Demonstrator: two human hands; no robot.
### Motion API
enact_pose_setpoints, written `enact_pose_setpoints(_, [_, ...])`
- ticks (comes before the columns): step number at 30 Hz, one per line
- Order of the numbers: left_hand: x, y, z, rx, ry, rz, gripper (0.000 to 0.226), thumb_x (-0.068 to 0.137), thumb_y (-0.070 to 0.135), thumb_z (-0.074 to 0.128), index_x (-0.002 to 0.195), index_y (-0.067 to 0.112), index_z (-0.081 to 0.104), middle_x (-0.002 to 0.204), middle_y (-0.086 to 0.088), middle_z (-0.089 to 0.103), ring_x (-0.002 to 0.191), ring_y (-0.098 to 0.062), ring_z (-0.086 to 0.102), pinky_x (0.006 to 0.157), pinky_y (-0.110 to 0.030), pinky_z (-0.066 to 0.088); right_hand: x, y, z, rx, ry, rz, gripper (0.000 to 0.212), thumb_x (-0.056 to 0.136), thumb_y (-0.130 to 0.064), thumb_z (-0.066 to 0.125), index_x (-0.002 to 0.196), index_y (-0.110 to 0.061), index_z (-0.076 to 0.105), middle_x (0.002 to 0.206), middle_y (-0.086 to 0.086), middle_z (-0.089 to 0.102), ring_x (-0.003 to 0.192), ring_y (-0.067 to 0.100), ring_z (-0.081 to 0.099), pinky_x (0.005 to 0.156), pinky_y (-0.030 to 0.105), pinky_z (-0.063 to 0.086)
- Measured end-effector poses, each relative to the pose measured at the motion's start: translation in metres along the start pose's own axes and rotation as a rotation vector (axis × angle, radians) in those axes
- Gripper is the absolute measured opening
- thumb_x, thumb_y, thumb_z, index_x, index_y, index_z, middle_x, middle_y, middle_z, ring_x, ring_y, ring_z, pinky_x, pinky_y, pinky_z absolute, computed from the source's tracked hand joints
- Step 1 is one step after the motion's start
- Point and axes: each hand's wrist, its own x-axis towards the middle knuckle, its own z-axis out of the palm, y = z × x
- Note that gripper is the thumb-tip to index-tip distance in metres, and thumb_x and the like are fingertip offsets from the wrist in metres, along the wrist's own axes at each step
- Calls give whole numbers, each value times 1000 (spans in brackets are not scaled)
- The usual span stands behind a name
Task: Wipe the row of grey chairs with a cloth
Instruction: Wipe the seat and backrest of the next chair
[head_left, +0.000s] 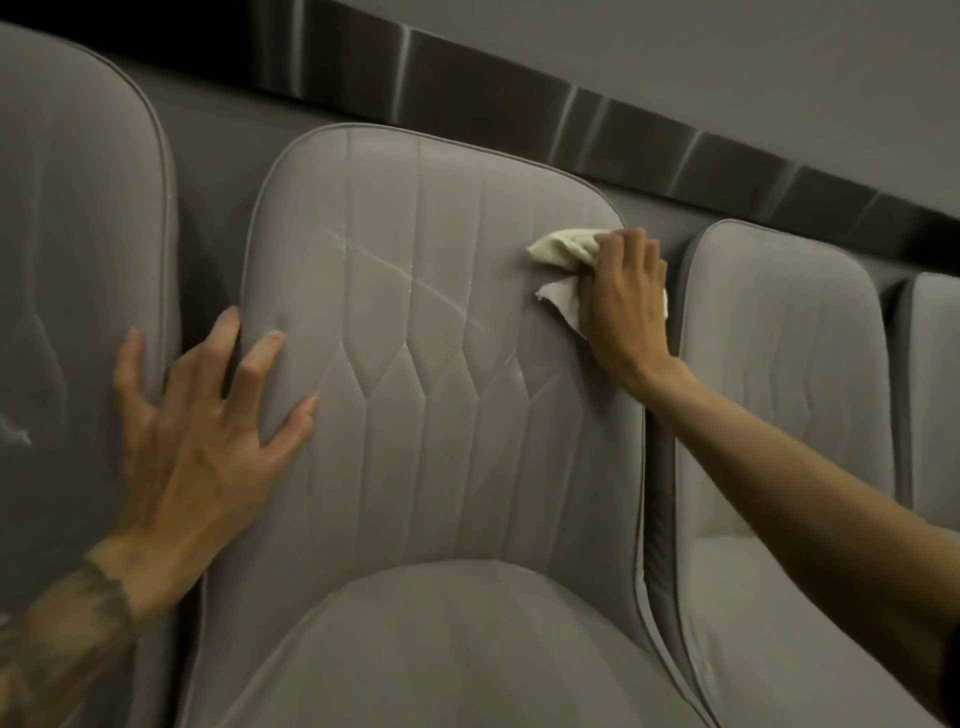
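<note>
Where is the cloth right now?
Head view, right of centre: the cloth is gripped by the right hand against the upper right edge of the middle chair's backrest.

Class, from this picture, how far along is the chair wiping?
Done: no chair looks finished. In hand: the right hand holds the cloth on the middle chair's upper right edge; the left hand braces its left side. Left: pale streaks on that backrest, a pale mark on the left chair, and the right chairs.
</note>
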Motion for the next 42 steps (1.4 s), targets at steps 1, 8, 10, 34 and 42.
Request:
enact_pose_setpoints(1, [0, -1, 1, 1, 0, 5, 65, 100, 58, 47, 151, 17, 41, 159, -14, 38, 122, -39, 58, 127, -59, 6, 1, -4, 3, 4, 15, 33, 14, 98, -19, 50, 110, -13, 45, 111, 16, 50, 95, 33, 45, 82, 45, 40])
enact_pose_setpoints(8, [-2, 0, 0, -13, 15, 10, 64, 100, 56, 50, 150, 17, 41, 159, -14, 38, 118, -39, 56, 126, -61, 11, -162, -27, 13, 61, -294, -477, 36, 98, -32, 41, 124, -9, 51, 121, 12, 49, 103, 32, 51, 91, 41, 40])
enact_pose_setpoints(10, [0, 0, -2, -17, 13, 11, 64, 100, 55, 50, 150, 17, 41, 158, -15, 38, 119, -39, 56, 126, -61, 11, -163, -23, 10, 21, -309, -598, 35, 96, -27, 45, 125, -9, 52, 122, 12, 52, 101, 31, 53, 88, 39, 41])
enact_pose_setpoints(34, [-2, 1, 0, 21, 7, 10, 62, 103, 56, 46, 151, 18, 39, 157, -16, 38, 123, -38, 56, 125, -63, 12, -225, -53, 20, -11, -344, -603, 36, 95, -23, 52, 128, -9, 54, 121, 11, 56, 99, 30, 57, 88, 39, 44])
enact_pose_setpoints(42, [-2, 1, -1, 28, 0, 4, 63, 103, 55, 45, 153, 17, 39, 157, -18, 40, 120, -40, 58, 126, -62, 10, -68, -30, 13, -5, -65, -115, 29, 95, -27, 49, 118, -10, 50, 116, 12, 48, 97, 31, 46, 85, 39, 35])
